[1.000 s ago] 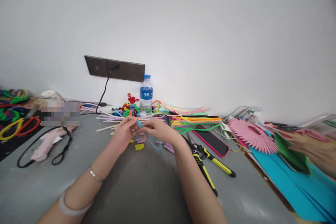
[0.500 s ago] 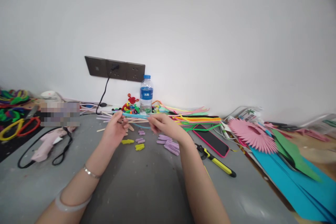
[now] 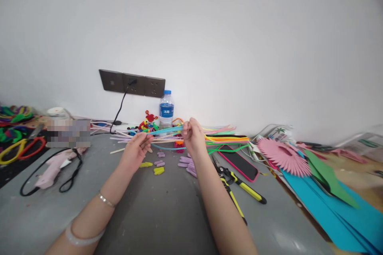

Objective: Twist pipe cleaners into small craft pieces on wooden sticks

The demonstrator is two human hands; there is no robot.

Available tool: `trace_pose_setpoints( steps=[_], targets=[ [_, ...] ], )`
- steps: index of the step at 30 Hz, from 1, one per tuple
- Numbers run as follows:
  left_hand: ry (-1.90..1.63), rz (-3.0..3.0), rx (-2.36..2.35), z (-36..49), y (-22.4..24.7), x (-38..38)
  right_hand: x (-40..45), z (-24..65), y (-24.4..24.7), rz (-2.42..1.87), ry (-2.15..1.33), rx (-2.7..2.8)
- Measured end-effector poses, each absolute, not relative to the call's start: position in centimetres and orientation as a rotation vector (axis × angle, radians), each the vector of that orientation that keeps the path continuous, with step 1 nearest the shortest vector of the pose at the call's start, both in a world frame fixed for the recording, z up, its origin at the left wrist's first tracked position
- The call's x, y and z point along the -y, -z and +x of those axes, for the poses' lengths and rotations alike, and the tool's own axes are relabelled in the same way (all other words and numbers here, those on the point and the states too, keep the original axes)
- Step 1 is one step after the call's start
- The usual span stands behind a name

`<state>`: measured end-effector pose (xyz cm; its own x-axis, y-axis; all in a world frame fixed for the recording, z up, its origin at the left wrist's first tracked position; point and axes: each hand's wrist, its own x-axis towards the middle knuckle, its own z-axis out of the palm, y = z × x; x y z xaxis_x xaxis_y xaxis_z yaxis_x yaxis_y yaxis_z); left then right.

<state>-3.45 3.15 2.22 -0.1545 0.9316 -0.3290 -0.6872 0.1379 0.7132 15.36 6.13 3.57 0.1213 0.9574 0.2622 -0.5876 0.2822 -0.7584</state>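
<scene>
Strands (image 3: pixel 167 129) now higher at right hand (image 3: pixel 194 138)

Light's looking soft and pretty even, the wall (image 3: pixel 227 40) coming out pale grey, top right corner going darker. A dim shadow is sitting on the desk (image 3: pixel 158 211) at near middle, glare is showing lower right. Left hand (image 3: pixel 136 149) and right hand (image 3: pixel 194 137) are looking slightly soft, blue paper (image 3: pixel 329 215) is stretching edgeward, and a mosaic (image 3: pixel 68 133) is covering a patch.

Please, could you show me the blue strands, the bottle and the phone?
Blue strands (image 3: pixel 168 129), head view: their middle stretch.
Bottle (image 3: pixel 166 110), head view: its blue label.
Phone (image 3: pixel 238 163), head view: its dark screen.
</scene>
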Motion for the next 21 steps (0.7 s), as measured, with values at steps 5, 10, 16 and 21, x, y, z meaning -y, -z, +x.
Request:
trace_pose_setpoints(
  steps=[5, 10, 16, 21],
  targets=[
    [-1.606, 0.347, -0.902, -5.3, -1.7, -4.2, -5.5, 19.6, -6.1, -0.604, -0.929, 0.681],
    [-1.516, 0.491, -0.887, -5.2, -1.2, -4.2, 0.7, 25.1, -11.8, -0.746, -0.591, 1.068],
    [-1.475, 0.727, -0.873, -4.9, -0.4, -4.2, 8.8, 28.2, -8.8, -1.857, -0.605, 1.810],
    [-1.434, 0.920, -0.881, -5.0, -0.2, -4.0, 11.4, 29.2, -0.9, -2.612, -0.267, 1.837]
  ],
)
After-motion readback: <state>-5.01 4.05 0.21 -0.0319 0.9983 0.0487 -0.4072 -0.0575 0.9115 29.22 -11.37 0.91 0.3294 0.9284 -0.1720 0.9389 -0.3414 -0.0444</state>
